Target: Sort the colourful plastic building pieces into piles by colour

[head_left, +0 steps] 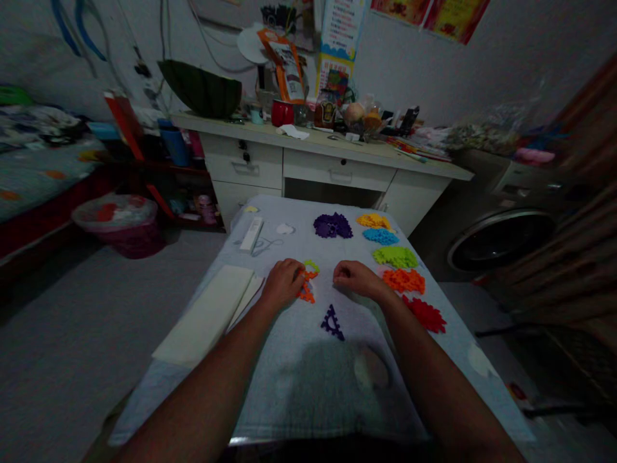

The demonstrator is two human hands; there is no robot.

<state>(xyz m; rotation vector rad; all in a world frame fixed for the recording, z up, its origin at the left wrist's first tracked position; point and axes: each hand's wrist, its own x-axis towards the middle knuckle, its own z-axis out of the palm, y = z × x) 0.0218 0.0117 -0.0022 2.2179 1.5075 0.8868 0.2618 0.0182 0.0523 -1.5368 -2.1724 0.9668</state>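
Observation:
My left hand [284, 283] rests on the cloth-covered table [308, 386], fingers curled on a small orange and yellow-green assembly of interlocking plastic pieces [308, 283]. My right hand [354, 278] lies just right of it, fingers pinched together; what they hold is too small to make out. A purple triangle of joined pieces [332, 323] lies on the cloth just in front of both hands. Sorted piles sit along the right side: purple [332, 226], yellow-orange [373, 221], blue [380, 236], green [395, 257], orange [403, 280] and red [425, 314].
A cream folded sheet [207, 315] lies on the table's left side, a white box [251, 234] further back. Behind the table stands a cluttered white desk [337, 164]. A washing machine [501, 238] is at right, a pink bin [118, 225] and a bed at left.

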